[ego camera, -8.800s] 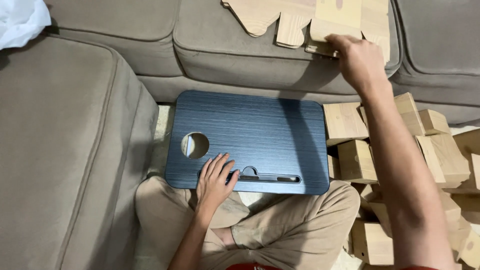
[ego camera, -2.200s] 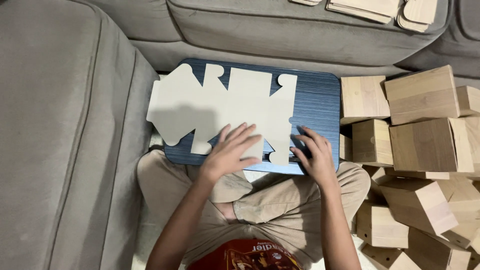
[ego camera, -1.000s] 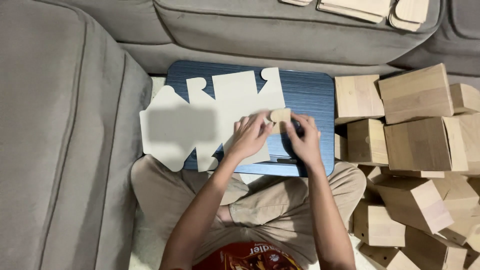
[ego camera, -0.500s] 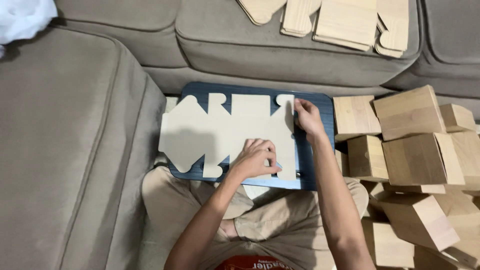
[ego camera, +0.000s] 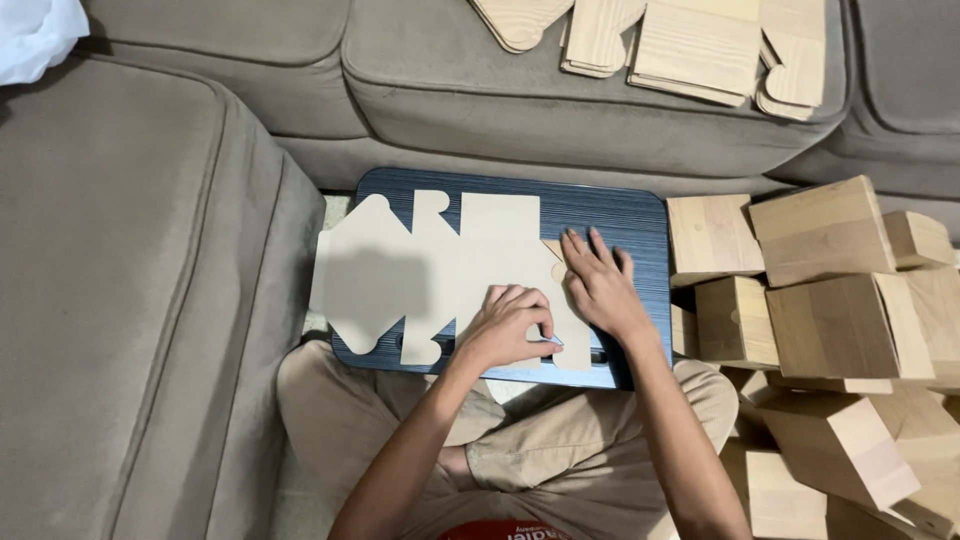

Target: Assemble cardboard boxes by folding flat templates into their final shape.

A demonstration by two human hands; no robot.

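A: What is at the far left?

B: A grey sofa (ego camera: 150, 300), with a white cloth (ego camera: 35, 35) on its top corner. Next to it, on the person's lap, is a dark blue lap tray (ego camera: 620, 215).

A: And on the tray?

B: A flat, unfolded cardboard box blank (ego camera: 400, 265) lies there, pale side up. Its left part goes over the left edge of the tray.

A: What do the hands do?

B: The left hand (ego camera: 505, 325) is half closed, and its fingertips pinch the blank near the lower right edge. The right hand (ego camera: 598, 285) lies just beside it, open and flat, fingers a little spread, and it presses a folded flap of the blank down on the tray.

A: And more to the right?

B: Many finished wood-pattern boxes (ego camera: 820, 280) are piled on the floor. On the sofa seat above, there is a stack of flat blanks (ego camera: 690, 45).
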